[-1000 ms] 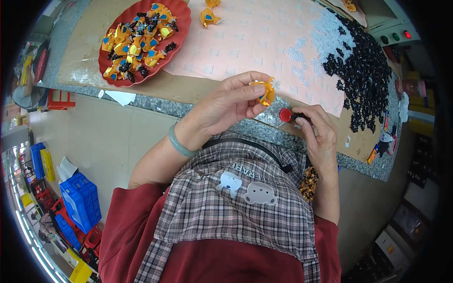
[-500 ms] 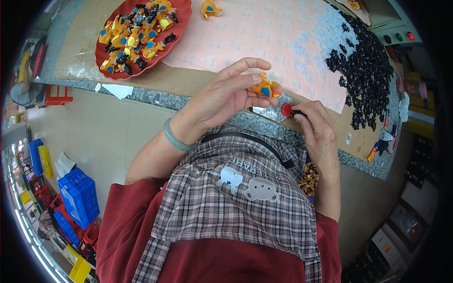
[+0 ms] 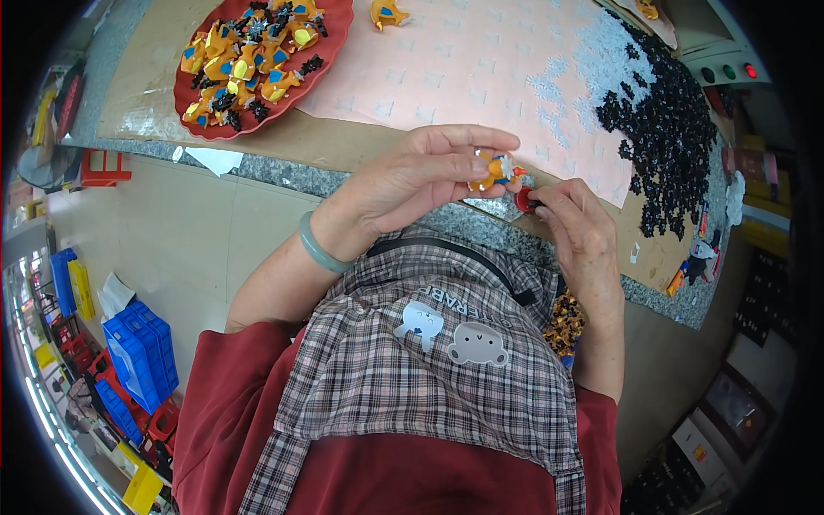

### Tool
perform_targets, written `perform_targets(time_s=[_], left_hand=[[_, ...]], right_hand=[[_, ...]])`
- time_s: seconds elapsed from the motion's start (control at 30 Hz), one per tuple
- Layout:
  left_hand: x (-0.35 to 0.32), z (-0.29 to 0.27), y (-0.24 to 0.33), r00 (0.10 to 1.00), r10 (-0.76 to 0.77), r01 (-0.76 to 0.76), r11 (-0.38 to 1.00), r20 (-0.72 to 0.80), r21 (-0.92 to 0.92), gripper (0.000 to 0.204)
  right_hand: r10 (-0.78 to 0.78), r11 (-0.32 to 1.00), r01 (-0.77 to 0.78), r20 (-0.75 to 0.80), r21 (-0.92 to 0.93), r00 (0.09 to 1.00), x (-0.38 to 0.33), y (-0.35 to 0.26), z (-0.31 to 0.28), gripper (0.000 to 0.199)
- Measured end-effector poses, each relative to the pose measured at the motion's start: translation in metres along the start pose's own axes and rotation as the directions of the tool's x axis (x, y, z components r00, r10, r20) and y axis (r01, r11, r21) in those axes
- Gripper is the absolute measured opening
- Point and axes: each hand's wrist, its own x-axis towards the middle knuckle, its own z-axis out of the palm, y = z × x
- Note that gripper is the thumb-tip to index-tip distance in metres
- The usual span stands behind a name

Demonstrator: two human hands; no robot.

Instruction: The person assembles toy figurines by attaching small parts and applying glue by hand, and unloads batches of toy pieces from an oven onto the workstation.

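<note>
My left hand point(image 3: 421, 172), with a pale green bangle on its wrist, pinches a small orange dragon figurine point(image 3: 493, 174) with blue on its wings and a red-yellow tail tip. The figurine is held above the table's near edge. Just right of it, my right hand point(image 3: 579, 215) has thumb and forefinger closed on a small black piece, mostly hidden by the fingertips. That piece is at a small round red cap point(image 3: 524, 201); whether they touch I cannot tell. A red scalloped plate point(image 3: 330, 77) at the far left bears several like figurines and black star-shaped pieces.
Many black star-shaped pieces point(image 3: 665, 154) spread over the right of the table, beside pale ones point(image 3: 601, 51) on a pink sheet point(image 3: 446, 77). One figurine point(image 3: 389, 14) lies at the back. Glue tubes point(image 3: 687, 270) lie at the right edge. Blue crates point(image 3: 142, 356) stand at the left.
My left hand has moved slightly right and down, turning the figurine and bringing it nearer the red cap. My right hand stays at the cap, its fingers a little shifted.
</note>
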Motion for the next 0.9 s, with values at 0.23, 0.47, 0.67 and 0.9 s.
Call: perform_targets(time_s=[0.23, 0.47, 0.67, 0.9], left_hand=[[-0.001, 0.001, -0.002, 1.000, 0.021, -0.021, 1.000, 0.012, 0.012, 0.033], [-0.002, 0.008, -0.006, 1.000, 0.023, -0.022, 0.998, 0.017, -0.056, 0.036], [0.002, 0.017, -0.006, 1.000, 0.011, -0.010, 0.998, 0.001, -0.062, 0.026], [0.002, 0.020, -0.017, 0.982, 0.054, -0.014, 0.977, -0.179, 0.214, 0.023]], right_hand=[[0.038, 0.999, -0.039, 0.032, 0.016, 0.999, 0.000, 0.000, -0.007, 0.015], [0.235, 0.875, -0.200, -0.026, 0.441, 0.972, -0.006, 0.008, -0.006, 0.013], [0.348, 0.622, -0.259, 0.036, 0.739, 0.937, -0.007, -0.011, -0.002, 0.017], [0.209, 0.780, -0.123, -0.071, 0.614, 0.975, -0.007, -0.032, 0.018, 0.014]])
